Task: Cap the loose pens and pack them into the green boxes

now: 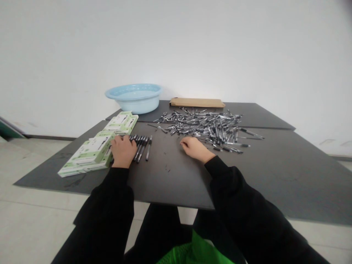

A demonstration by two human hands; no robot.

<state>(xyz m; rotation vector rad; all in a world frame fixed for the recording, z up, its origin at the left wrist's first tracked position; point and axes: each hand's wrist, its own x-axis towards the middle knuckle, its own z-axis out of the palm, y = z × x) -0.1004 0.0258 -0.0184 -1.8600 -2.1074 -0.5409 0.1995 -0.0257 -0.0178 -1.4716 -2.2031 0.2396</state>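
Observation:
My left hand (123, 149) rests palm down with its fingers apart over the left end of a row of pens (141, 146). The pens lie side by side, clear with black grips; the hand covers some of them. One pen (149, 148) lies slightly apart at the right end of the row. Right beside this hand are the stacked white and green boxes (92, 149). My right hand (194, 148) is closed on the table, at the near left edge of a big loose pile of pens (209, 126). Its curled fingers hide whatever may be between them.
A light blue basin (137, 97) stands at the back left, behind the boxes. Along the wall lies a flat brown cardboard piece (197, 102). Small dark bits (167, 169) are on the dark table (275, 176). A seam crosses the tabletop behind the row.

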